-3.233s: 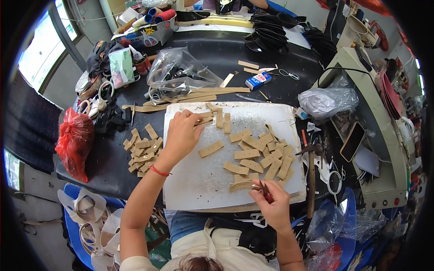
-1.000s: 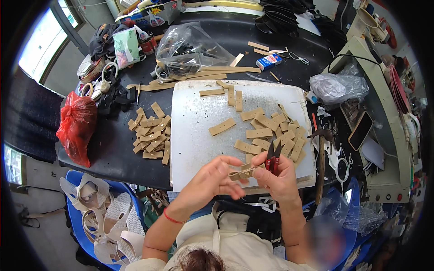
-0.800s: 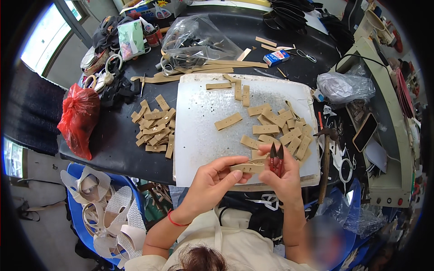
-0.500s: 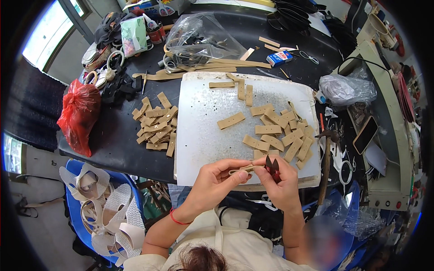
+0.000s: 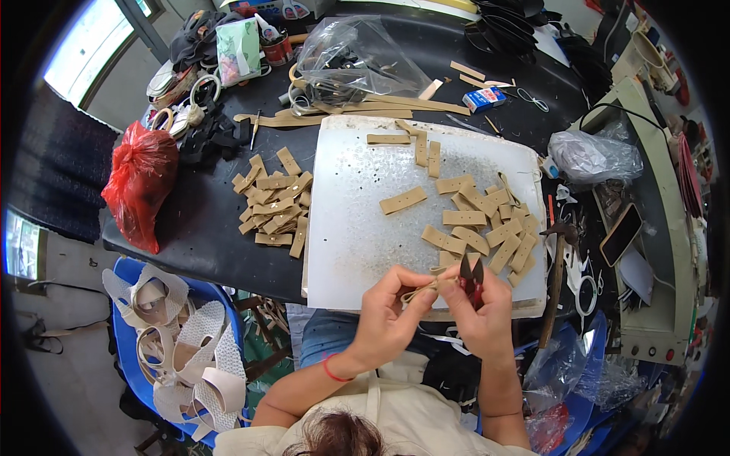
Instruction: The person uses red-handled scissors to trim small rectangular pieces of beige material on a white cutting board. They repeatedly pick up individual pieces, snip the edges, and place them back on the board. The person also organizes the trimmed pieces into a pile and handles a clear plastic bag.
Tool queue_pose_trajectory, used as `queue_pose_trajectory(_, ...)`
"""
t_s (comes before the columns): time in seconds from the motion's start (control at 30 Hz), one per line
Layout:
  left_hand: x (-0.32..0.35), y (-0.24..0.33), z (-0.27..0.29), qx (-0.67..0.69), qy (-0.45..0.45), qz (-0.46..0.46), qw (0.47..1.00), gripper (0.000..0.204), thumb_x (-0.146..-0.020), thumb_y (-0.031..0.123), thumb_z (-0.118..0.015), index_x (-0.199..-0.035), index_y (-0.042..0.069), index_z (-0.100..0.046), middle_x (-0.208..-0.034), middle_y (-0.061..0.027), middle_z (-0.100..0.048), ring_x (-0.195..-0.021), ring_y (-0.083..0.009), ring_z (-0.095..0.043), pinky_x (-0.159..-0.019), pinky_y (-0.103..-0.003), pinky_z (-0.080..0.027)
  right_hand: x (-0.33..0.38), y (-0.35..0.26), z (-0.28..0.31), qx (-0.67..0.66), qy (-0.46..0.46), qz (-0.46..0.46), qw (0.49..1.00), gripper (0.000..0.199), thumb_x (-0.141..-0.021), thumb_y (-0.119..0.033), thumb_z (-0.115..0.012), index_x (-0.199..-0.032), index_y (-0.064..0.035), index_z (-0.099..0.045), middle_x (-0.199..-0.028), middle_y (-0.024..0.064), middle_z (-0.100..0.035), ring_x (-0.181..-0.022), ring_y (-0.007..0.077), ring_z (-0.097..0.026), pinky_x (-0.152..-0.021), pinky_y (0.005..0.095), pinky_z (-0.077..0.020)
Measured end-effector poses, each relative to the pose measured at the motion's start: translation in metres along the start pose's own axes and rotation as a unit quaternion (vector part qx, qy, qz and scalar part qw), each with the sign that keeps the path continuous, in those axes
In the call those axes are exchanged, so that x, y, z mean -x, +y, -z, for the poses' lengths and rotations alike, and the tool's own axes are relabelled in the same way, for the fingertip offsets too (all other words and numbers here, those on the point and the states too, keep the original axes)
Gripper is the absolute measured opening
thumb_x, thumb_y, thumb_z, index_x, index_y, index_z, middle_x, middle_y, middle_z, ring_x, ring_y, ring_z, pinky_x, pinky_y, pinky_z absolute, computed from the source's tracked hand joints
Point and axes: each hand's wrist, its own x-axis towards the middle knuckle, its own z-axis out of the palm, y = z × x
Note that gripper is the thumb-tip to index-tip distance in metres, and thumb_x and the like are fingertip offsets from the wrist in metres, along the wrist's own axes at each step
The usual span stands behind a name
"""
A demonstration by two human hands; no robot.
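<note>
The left hand [image 5: 388,315] pinches a thin, folded tan strap [image 5: 426,289] above the near part of a white rectangular board [image 5: 357,251]. The right hand [image 5: 485,315] grasps red-handled, dark-bladed snips [image 5: 468,283], its thumb and finger on the strap's other end. Beyond, flat punched tan strips [image 5: 464,218] lie scattered across the board; left of it, a heap of tan pieces [image 5: 274,207] rests on the black table [image 5: 205,235].

The left hand [image 5: 388,315], reaching toward the far left of the white board [image 5: 350,251] earlier, is now pinching a tan strip [image 5: 423,291] near the board's near edge. The right hand [image 5: 487,319], formerly holding only snips [image 5: 471,283], is also gripping the strip, which is now showing its thin edge, not its holed face.
</note>
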Motion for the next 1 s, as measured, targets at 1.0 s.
queue_pose_trajectory(1.0,-0.013,0.022,0.022,0.126,-0.078,0.15,0.978,0.026,-0.097,0.018,-0.05,-0.113,-0.002,-0.054,-0.095,-0.009,-0.063,-0.079,-0.0113,-0.061,-0.07,-0.023,-0.052,-0.006,0.001,-0.01,-0.122,0.085,-0.062,0.987,0.014,-0.09,-0.014,-0.061,-0.091,0.0001,-0.063,-0.068,-0.0009,-0.053,-0.056,0.0053,-0.045,-0.05,0.0211,-0.0361)
